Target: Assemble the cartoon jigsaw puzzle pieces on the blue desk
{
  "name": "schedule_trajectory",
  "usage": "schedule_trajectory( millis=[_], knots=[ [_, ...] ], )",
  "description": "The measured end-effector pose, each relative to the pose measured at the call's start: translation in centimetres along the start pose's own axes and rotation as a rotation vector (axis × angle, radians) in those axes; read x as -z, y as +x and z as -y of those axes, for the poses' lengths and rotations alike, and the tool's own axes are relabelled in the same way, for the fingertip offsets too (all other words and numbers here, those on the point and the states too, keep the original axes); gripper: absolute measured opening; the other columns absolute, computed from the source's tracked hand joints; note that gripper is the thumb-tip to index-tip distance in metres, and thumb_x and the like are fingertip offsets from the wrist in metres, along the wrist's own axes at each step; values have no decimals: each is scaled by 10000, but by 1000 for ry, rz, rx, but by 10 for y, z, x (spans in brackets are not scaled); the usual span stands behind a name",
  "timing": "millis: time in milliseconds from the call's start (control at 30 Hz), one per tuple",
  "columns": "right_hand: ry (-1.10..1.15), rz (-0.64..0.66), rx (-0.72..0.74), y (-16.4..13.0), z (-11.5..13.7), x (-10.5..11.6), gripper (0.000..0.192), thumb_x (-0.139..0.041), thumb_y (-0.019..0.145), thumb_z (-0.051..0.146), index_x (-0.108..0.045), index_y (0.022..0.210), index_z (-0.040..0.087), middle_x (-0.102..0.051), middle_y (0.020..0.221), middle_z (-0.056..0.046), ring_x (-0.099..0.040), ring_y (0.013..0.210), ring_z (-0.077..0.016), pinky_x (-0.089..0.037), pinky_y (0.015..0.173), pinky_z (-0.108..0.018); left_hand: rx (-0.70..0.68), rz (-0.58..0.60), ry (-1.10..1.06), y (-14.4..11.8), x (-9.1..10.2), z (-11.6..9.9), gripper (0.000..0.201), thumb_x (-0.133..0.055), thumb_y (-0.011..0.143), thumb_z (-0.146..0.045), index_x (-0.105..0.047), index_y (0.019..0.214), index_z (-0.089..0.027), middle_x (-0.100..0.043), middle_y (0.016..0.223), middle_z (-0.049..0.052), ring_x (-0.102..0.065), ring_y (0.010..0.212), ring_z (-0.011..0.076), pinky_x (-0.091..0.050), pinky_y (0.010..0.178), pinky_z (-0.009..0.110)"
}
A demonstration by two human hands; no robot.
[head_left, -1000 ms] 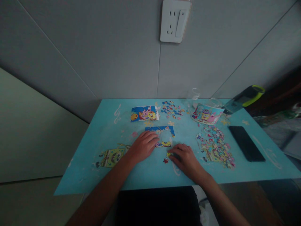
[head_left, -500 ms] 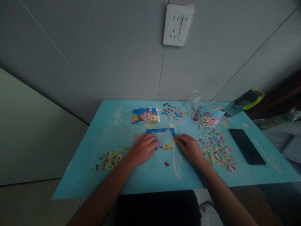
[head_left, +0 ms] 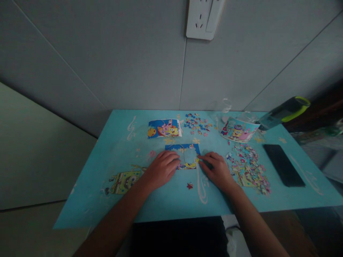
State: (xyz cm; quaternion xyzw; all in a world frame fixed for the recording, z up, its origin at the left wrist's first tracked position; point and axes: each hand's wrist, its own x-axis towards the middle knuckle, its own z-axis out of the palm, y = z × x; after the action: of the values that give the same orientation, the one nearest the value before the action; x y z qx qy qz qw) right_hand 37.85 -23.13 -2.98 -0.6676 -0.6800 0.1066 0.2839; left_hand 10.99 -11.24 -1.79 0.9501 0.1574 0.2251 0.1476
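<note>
A turquoise cartoon-printed table (head_left: pixel 112 150) stands against a grey panelled wall with a white socket (head_left: pixel 205 18) high up. Since the picture a second ago the right hand (head_left: pixel 217 169) has left the near edge of the table, where it lay by a loose red piece (head_left: pixel 190 185), and moved up to the right side of the partly built puzzle frame (head_left: pixel 184 156); the red piece now lies alone, apart from both hands. From half a second ago little differs: both hands stay at the frame and the view has tipped slightly down. The left hand (head_left: pixel 162 167) lies palm down with fingers loosely curled, its fingertips on the frame's left side, holding nothing that can be seen. The right hand's fingers are drawn together at the frame's lower right corner, pressing on a small yellow piece (head_left: pixel 197 161); whether it is pinched or only touched cannot be told. The frame sits mid-table between the two hands. Beyond it lie a picture card (head_left: pixel 164 128) and a small scatter of pieces (head_left: pixel 197 124); to the right are a printed tub (head_left: pixel 237 130), a larger heap of pieces (head_left: pixel 248 167) and a black phone (head_left: pixel 283 165).
</note>
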Motion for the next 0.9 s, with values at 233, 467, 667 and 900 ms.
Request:
schedule_trajectory(
  millis=[233, 467, 667, 900],
  knots=[
    [-50, 37, 29, 1, -1, 0, 333, -582, 989, 310, -674, 1309, 319, -652, 1009, -72, -627, 939, -250, -505, 843, -430, -5, -5, 1, 0, -1, 0, 245, -574, 955, -128, -673, 1170, -193, -670, 1191, 98, -577, 1218, 267, -493, 1055, 489],
    [-59, 92, 40, 5, -2, 4, 261, -601, 981, 314, -711, 1218, 309, -652, 1065, -74, -629, 981, -252, -489, 855, -427, -5, 17, -1, 0, 0, 0, 218, -563, 965, -134, -678, 1145, -179, -671, 1181, 98, -578, 1205, 264, -488, 1057, 479],
    [52, 106, 16, 8, -5, 6, 201, -630, 972, 330, -707, 1151, 276, -685, 1085, -67, -647, 1007, -245, -490, 909, -428, -20, 14, 8, 1, 0, 0, 222, -552, 967, -131, -691, 1133, -182, -675, 1164, 99, -584, 1192, 260, -495, 1038, 481],
    [89, 36, 21, 4, -3, 7, 217, -609, 978, 341, -713, 1154, 267, -703, 1102, -88, -646, 1020, -269, -504, 912, -466, -26, 20, 26, 0, -1, 2, 231, -546, 967, -122, -693, 1133, -184, -676, 1182, 100, -584, 1195, 260, -491, 1040, 487]
  ],
)
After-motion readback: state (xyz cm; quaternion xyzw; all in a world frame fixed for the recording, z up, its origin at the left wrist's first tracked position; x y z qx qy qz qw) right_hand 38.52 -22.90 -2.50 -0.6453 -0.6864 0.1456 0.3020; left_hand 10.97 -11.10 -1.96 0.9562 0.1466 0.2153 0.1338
